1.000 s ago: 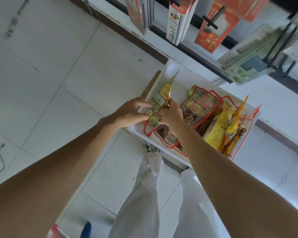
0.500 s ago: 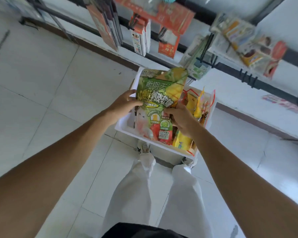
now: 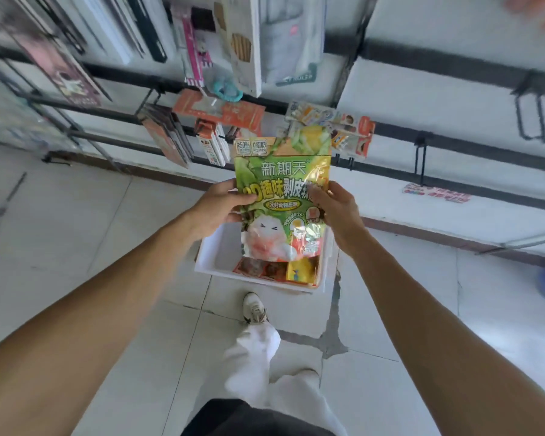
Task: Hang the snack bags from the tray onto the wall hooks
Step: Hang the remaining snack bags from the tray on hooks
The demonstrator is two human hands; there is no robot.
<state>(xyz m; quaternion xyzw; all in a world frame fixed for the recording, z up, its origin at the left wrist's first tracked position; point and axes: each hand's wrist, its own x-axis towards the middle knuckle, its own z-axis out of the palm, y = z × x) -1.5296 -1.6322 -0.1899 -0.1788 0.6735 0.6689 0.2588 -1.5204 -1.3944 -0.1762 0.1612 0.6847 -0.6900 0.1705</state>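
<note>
A green snack bag (image 3: 283, 196) is held upright and clear of the white tray (image 3: 214, 256), with its printed front turned toward the camera. It is gripped at both side edges, about halfway up. The left edge is pinched by the left hand (image 3: 216, 206): the thumb is laid across the front, and the other fingers are hidden behind the bag. The right edge is grasped in the same way by the right hand (image 3: 337, 212), whose fingers (image 3: 315, 196) are curled round that edge. Neither hand is released.

In this view the top of the bag is seen against the lower black rail (image 3: 453, 143) on the wall, and its bottom covers part of the tray. Whether the top touches a hook cannot be told.

The tray is seen low down near the foot of the wall; what it rests on cannot be made out. More snack bags (image 3: 258, 268) are left inside it, among them a yellow packet (image 3: 301, 270) toward the right end.

Several rails are fixed across the white wall. Boxed and carded goods (image 3: 221, 111) are hung from hooks above and to the left of the bag, much of them blurred. To the right, a bare black hook (image 3: 420, 158) is seen projecting from the rail.

Below, a pale tiled floor (image 3: 107, 231) is shown, with a dark crack (image 3: 332, 328) running past the tray's right corner. White trousers (image 3: 255, 347) and one white shoe (image 3: 255, 308) are visible between the forearms.
</note>
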